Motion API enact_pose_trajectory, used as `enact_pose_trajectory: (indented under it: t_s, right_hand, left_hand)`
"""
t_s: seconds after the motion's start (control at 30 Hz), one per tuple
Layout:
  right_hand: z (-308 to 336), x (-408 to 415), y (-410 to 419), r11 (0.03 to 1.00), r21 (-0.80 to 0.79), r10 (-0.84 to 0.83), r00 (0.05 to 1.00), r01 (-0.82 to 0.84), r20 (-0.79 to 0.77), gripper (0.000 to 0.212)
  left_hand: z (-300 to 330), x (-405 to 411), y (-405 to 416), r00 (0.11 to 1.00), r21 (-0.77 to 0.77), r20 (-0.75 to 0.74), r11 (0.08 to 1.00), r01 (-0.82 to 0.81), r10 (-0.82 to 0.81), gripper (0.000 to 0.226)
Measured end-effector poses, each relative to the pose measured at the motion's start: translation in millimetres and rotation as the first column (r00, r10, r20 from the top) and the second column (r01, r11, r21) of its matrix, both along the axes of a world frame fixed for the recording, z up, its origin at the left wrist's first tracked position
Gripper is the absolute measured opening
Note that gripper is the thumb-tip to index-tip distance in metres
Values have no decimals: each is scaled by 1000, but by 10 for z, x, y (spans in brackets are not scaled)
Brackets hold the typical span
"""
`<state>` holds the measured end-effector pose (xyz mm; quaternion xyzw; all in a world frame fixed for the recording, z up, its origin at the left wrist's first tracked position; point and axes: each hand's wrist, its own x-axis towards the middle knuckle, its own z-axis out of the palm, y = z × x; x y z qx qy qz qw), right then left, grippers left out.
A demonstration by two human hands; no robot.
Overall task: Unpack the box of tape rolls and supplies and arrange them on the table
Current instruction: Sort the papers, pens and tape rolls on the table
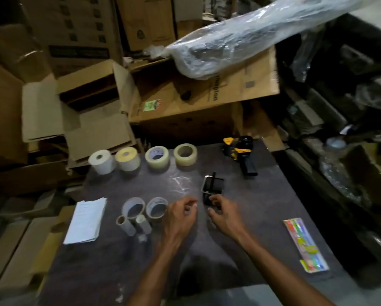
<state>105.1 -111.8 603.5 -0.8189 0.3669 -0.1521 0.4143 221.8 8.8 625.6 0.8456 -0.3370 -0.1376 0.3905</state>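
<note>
Both hands meet near the middle of the dark surface (262, 206); the right hand (226, 214) has its fingers curled at the near end of a small black metal tape cutter (212, 191), touching it, though whether it truly grips the cutter cannot be told; the left hand (180, 214) sits just left of the cutter, fingers loosely bent, holding nothing that shows. Beyond the cutter, along the far edge, stand four rolls in a row: two white label rolls (102, 161) and two clear tape rolls (185, 154); to the cutter's far right lies a yellow-and-black tape gun (240, 152). Left of the cutter stand two thin tape rolls (156, 209), two cardboard cores (126, 225) and a stack of white paper (86, 220); to its near right lies a colourful packet (304, 245); an open cardboard box (94, 111) sits off the surface, beyond the label rolls.
</note>
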Motion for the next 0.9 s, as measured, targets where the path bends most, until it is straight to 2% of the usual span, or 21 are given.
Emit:
enact_pose_trajectory:
  t_s: [0.17,0.27,0.4,0.53,0.63,0.73,0.9]
  right_hand:
    - [-333,-862,-588,996,35,-76,993,79,-85,44]
    - [-485,-1262,-822,991,36,-122,985,127,-126,40]
    - [-657,-1728,-998,980,-78,-194,954,181,-227,47]
    - [-649,-2044,-1032,953,-211,-291,843,216,-452,48]
    - [-684,-2135,-1017,959,-199,-280,778,201,-562,67]
    - [-698,-2157,-994,965,-164,-261,789,204,-556,74]
    - [-659,-2045,-956,980,-134,-196,836,148,-512,78]
  left_hand:
    - [-305,-800,-658,992,103,-53,987,122,-117,24]
    - [-478,-1174,-944,981,176,-67,966,190,-181,27]
    - [-769,-1486,-1164,940,249,-193,913,324,-281,38]
    - [-1006,-1618,-1222,914,348,-200,846,403,-353,46]
    - [-1150,-1635,-1222,911,383,-172,826,413,-376,52]
    - [-1177,-1605,-1220,904,361,-165,828,428,-396,55]
    - [-1108,-1538,-1133,879,186,-234,869,459,-415,61]
